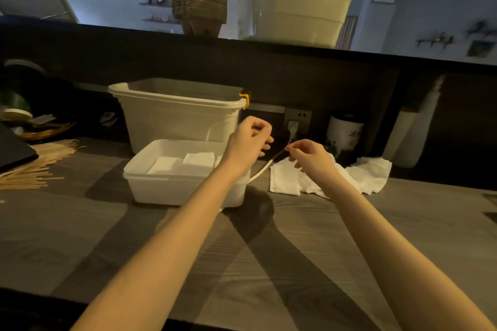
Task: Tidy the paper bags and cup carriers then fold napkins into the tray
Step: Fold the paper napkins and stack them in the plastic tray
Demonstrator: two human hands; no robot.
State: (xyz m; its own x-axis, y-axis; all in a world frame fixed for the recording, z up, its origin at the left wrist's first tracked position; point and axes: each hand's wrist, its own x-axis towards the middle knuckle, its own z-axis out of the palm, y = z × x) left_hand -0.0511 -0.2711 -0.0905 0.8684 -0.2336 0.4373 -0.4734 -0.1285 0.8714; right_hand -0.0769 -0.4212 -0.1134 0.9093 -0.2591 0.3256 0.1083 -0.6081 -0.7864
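Note:
A white tray [150, 181] stands on the wooden counter with folded napkins [199, 160] lying inside it. Loose white napkins [371, 174] lie in a pile to the right of the tray. My left hand [248, 140] hovers above the tray's right end, fingers loosely curled with nothing in them. My right hand [309, 157] hangs over the left part of the napkin pile, fingers apart and empty. A stack of brown cup carriers [200, 8] sits on the high shelf at the back.
A large clear bin [177, 115] stands behind the tray. Another big bin [293, 2] sits on the upper shelf. Wooden stir sticks [35, 164] are spread at the left. A white cable [262, 169] runs from a wall socket [297, 119]. A dark canister [344, 134] stands at the right.

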